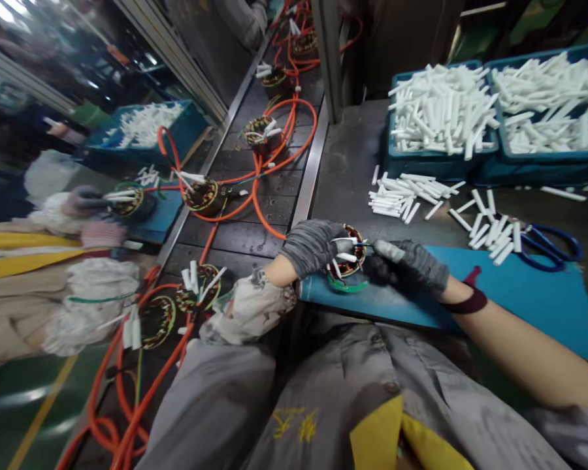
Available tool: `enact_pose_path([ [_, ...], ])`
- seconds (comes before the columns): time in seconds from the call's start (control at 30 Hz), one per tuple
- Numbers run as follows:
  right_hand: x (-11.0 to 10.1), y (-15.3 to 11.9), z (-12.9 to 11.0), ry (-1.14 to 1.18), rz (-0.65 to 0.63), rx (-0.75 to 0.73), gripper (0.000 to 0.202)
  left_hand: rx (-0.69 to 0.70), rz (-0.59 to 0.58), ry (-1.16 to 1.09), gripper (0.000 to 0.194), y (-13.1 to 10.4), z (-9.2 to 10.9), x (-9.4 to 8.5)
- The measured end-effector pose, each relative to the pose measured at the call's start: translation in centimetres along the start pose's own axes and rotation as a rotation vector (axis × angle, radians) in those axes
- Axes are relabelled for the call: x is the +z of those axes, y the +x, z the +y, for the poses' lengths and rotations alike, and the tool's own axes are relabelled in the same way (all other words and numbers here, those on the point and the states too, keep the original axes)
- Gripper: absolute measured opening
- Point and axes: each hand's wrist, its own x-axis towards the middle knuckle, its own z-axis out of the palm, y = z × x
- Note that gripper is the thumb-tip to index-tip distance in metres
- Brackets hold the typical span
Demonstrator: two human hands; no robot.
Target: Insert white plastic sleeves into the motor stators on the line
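A wound motor stator (351, 264) with copper windings and white sleeves on its leads sits at the near-left edge of the blue mat (475, 300). My left hand (313, 248), in a grey knit glove, is closed at the stator's left rim, thumb and finger over the leads; part of the grip is hidden. From the right, my gloved right hand (409, 264) pinches a thin dark wire (365, 245) that runs out of the stator. A green band (347, 286) shows at the stator's lower edge.
Cut white sleeves (404, 194) lie beyond the mat, near blue-handled scissors (551, 248). Teal bins (441, 160) of sleeves stand behind. Left, a conveyor (242, 225) carries several stators and orange cables (262, 202). A co-worker's gloved hand (85, 201) is at another stator.
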Motion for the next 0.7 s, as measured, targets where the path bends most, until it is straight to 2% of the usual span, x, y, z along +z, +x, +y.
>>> enact_pose_path([
  [0.07, -2.0, 0.0, 0.0, -0.293, 0.094, -0.138, 0.043, -0.001, 0.041, -0.157, 0.031, -0.8, -1.3, 0.6],
  [0.1, -2.9, 0.3, 0.1, -0.386, 0.093, -0.217, 0.046, -0.009, 0.057, -0.229, 0.030, -1.1, -1.8, 1.1],
  [0.17, -4.2, 1.4, 0.5, -0.430, -0.038, -0.373, 0.053, -0.037, 0.089, -0.316, 0.030, -1.4, -2.4, 1.9],
  [0.23, -4.6, 2.6, 0.9, -0.466, -0.218, -0.476, 0.046, -0.045, 0.118, -0.352, 0.031, -1.5, -2.5, 2.5],
  [0.27, -4.5, 3.3, 0.9, -0.501, -0.269, -0.499, 0.044, -0.040, 0.125, -0.370, 0.032, -1.5, -2.5, 2.7],
  [0.37, -3.7, 4.6, 0.5, -0.564, -0.305, -0.508, 0.046, -0.024, 0.145, -0.456, 0.035, -1.5, -2.5, 2.9],
  [0.53, -1.8, 5.3, -1.0, -0.741, -0.266, -0.575, 0.053, -0.018, 0.123, -0.634, 0.037, -1.7, -3.1, 3.2],
  [0.7, -0.6, 5.1, -1.5, -0.732, -0.155, -0.466, 0.057, -0.037, 0.100, -0.699, 0.041, -2.0, -4.1, 3.6],
])
